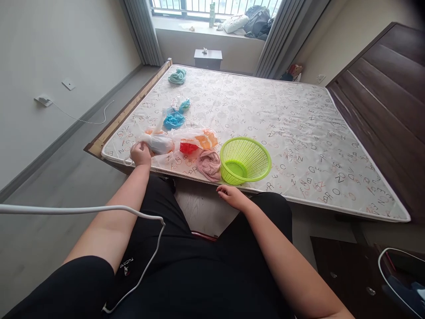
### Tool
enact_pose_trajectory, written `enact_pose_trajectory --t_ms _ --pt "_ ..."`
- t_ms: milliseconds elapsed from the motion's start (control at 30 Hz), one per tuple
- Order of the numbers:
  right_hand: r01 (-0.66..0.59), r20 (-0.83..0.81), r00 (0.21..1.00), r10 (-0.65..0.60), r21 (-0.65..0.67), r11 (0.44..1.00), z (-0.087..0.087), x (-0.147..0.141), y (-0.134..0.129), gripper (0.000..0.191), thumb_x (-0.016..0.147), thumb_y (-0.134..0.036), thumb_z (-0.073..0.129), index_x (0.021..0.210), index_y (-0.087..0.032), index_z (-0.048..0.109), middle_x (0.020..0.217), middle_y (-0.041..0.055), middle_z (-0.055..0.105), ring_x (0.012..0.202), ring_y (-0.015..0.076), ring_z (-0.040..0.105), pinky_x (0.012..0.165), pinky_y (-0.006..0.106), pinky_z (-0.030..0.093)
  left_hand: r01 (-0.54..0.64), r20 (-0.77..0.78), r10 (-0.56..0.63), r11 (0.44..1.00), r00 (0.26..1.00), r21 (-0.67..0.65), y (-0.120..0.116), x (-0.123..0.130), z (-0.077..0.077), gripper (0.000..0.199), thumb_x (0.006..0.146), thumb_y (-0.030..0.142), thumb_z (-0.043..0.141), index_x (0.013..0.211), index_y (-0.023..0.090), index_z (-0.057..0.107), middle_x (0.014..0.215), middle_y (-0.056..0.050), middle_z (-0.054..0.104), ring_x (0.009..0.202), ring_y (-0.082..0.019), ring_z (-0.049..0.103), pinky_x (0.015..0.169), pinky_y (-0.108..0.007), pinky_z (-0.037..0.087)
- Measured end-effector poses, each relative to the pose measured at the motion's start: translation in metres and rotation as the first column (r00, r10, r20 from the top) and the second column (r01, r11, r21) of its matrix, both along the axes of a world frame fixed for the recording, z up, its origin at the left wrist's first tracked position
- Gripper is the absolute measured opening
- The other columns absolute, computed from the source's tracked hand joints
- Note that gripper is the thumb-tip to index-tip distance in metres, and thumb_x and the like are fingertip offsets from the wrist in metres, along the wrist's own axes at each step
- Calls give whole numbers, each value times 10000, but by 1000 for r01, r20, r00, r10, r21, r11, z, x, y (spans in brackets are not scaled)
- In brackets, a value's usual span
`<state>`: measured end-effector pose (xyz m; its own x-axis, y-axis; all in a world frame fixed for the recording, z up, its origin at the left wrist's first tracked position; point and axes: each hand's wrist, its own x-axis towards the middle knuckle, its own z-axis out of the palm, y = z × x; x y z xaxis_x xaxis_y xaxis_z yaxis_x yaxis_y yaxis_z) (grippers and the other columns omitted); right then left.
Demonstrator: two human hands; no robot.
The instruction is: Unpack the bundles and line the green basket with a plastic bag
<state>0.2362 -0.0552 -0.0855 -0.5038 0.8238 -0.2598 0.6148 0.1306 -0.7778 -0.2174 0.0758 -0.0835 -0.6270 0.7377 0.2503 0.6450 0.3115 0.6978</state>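
My left hand [141, 153] is closed on a thin white plastic bag [160, 144] at the near left of the mattress; the bag bulges with contents I cannot make out. Right of it lies a crumpled clear bag with orange print [207, 139] and a red patch [188, 148]. Just beyond is a crumpled blue plastic bag [174, 120]. A folded pink towel [209, 165] rests against a lime-green plastic basket [245, 160], upright with nothing inside. My right hand [232, 196] hovers by the mattress edge below the basket, fingers loosely bent and holding nothing.
The letter-patterned mattress [299, 133] lies in a wooden bed frame [129, 108]. A teal cloth bundle [177, 76] sits at its far left corner. A white cable [83, 209] crosses in front of my left arm. A dark headboard [381, 97] stands on the right.
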Motion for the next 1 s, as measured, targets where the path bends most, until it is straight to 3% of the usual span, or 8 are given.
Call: enact_pose_trajectory --t_ms 167,300,433,500,700,833,900,1000 --pt "1 -52 999 3 91 996 1 0 -1 226 962 -303 540 1076 -203 708 897 36 731 783 172 636 753 306 474 60 -199 -47 996 979 62 -54 32 33 315 1016 314 476 1161 147 701 1259 -147 684 1285 -287 578 1197 -451 380" --pt "84 -135 989 -57 199 976 6 2 -5 242 979 -292 512 1115 -209 695 993 58 734 861 187 657 832 334 505 309 -238 -298 951 924 8 -95 76 40 286 996 384 542 1145 188 687 1186 -104 710 1188 -256 641 1108 -400 479" --pt "176 -215 971 -108 328 928 16 -4 -14 271 1004 -350 509 1175 -212 667 1114 98 702 957 206 654 919 356 511 627 -152 -632 774 760 -85 -125 127 30 252 958 405 594 1099 229 706 1092 -70 736 1017 -232 695 1001 -368 542" --pt "174 -203 973 -106 351 920 21 -12 -20 301 992 -406 553 1207 -217 646 1172 108 685 1019 223 646 960 363 499 717 -118 -725 689 679 -108 -136 150 25 277 954 422 596 1124 233 706 1059 -66 741 955 -225 704 955 -359 557" --pt "160 31 986 -166 132 978 18 -37 -27 617 874 -596 691 1335 -212 544 1278 139 663 1094 294 653 888 371 500 809 -121 -832 555 541 -195 -140 186 12 463 953 376 587 1385 210 601 1036 -79 738 926 -226 710 892 -348 561" --pt "171 97 978 -186 139 975 5 -34 -22 388 881 -316 692 1236 -207 581 1184 114 700 1018 267 660 856 348 489 914 91 -918 368 387 -174 -130 184 -4 498 1008 370 472 1483 230 519 1055 -61 729 896 -194 702 887 -343 580" --pt "173 79 979 -188 164 971 -1 -29 -19 302 880 -173 598 1179 -213 597 1129 90 711 996 245 656 879 340 482 940 100 -943 299 318 -167 -126 181 -13 457 1034 335 393 1440 239 581 1179 -86 712 1080 -215 681 1017 -386 542" --pt "210 -22 978 -209 172 962 -4 -21 -19 278 876 -137 512 1127 -215 600 1049 65 702 963 224 645 892 327 482 954 32 -971 226 237 -199 -123 181 -21 515 1005 372 517 1507 257 541 1451 -116 584 1350 -273 544 1175 -446 428"
